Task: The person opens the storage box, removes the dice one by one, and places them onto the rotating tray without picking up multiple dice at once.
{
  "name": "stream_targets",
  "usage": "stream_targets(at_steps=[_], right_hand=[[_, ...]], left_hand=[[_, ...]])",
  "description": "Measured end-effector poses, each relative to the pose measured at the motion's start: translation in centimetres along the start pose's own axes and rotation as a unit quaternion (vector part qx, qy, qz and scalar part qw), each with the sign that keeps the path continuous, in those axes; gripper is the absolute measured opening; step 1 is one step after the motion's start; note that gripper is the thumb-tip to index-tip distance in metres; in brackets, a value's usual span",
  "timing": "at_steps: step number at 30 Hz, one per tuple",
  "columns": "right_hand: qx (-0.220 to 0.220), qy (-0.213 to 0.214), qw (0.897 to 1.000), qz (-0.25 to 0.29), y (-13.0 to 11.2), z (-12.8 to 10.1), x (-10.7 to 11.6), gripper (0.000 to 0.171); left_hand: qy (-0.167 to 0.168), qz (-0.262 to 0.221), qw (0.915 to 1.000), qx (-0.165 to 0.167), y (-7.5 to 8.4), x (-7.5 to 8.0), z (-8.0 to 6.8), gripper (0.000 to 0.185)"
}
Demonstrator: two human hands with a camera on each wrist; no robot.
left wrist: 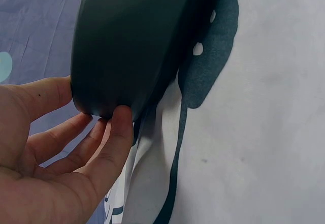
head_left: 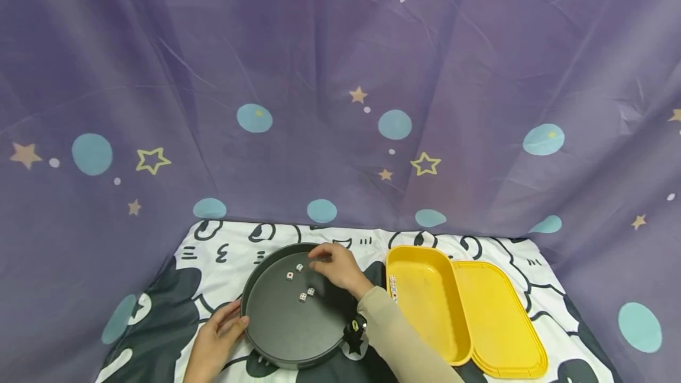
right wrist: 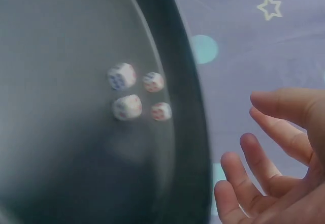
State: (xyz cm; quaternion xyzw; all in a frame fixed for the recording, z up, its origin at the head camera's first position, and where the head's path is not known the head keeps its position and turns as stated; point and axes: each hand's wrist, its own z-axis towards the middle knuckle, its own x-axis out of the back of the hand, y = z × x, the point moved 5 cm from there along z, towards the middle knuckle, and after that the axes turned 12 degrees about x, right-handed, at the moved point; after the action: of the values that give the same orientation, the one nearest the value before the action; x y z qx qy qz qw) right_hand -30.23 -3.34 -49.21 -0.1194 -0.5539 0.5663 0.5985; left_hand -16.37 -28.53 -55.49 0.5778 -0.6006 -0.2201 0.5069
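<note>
A round black pan [head_left: 298, 330] lies on the patterned cloth. My left hand [head_left: 215, 336] grips its left side; in the left wrist view the thumb and fingers [left wrist: 109, 158] meet the pan's wall [left wrist: 127, 46]. Several small white dice [head_left: 302, 297] sit inside, towards the far half of the pan. Over the far right rim hovers my right hand [head_left: 337, 268], its fingers loosely bent with nothing between them. The right wrist view shows those fingers [right wrist: 261, 168] apart from the dice [right wrist: 127, 107], which look blurred there.
Right of the pan stands an open yellow box [head_left: 425, 306], with several dice [head_left: 393, 288] lined up along its left wall. A yellow lid [head_left: 500, 318] lies against the box's right side. Behind everything hangs a purple curtain [head_left: 319, 164].
</note>
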Motion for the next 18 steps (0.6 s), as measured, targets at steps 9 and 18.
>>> stream_targets(at_steps=[9, 18], right_hand=[[0.012, 0.027, 0.999, -0.018, -0.6, -1.4, 4.9, 0.015], [-0.025, 0.074, 0.997, -0.007, 1.5, -4.4, 10.0, 0.014]], left_hand=[[-0.008, -0.016, 0.9998, 0.001, 0.1, -0.1, 0.1, 0.057], [-0.005, -0.016, 0.9998, -0.008, 0.1, 0.0, 0.0, 0.054]])
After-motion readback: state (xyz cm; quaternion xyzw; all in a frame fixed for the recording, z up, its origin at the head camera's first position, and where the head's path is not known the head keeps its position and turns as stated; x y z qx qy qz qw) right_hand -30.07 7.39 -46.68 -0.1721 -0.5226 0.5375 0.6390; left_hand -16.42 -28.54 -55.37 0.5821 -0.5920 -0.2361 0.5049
